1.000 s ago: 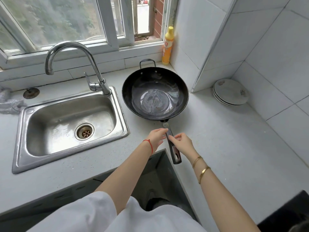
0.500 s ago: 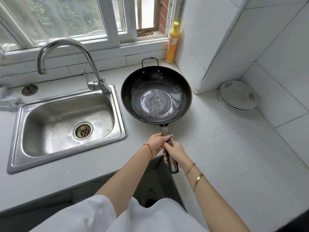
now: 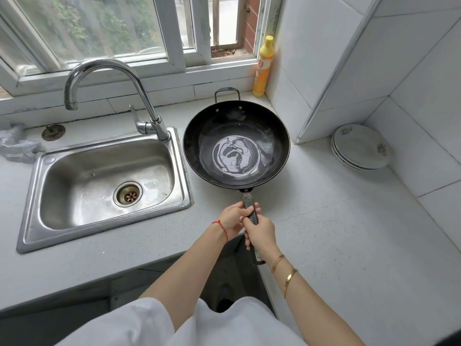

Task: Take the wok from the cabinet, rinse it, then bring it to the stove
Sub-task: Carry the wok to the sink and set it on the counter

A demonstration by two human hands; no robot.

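Observation:
A black wok (image 3: pixel 269 126) with a small loop handle at its far rim is over the grey counter, right of the sink, with a pool of water in its bottom. Its long dark handle points toward me. My left hand (image 3: pixel 233 218) grips the handle near the bowl. My right hand (image 3: pixel 262 233) is wrapped around the handle just behind it, hiding most of the grip. The stove is not in view.
A steel sink (image 3: pixel 104 186) with a curved tap (image 3: pixel 107 91) lies to the left. A yellow detergent bottle (image 3: pixel 264 66) stands in the window corner. Stacked plates (image 3: pixel 361 146) rest against the tiled wall at right. A crumpled bag (image 3: pixel 17 143) lies far left.
My right hand has closed fully around the wok's handle, joining the left. The wok stays beside the sink while the water in it swirls; the view has shifted slightly.

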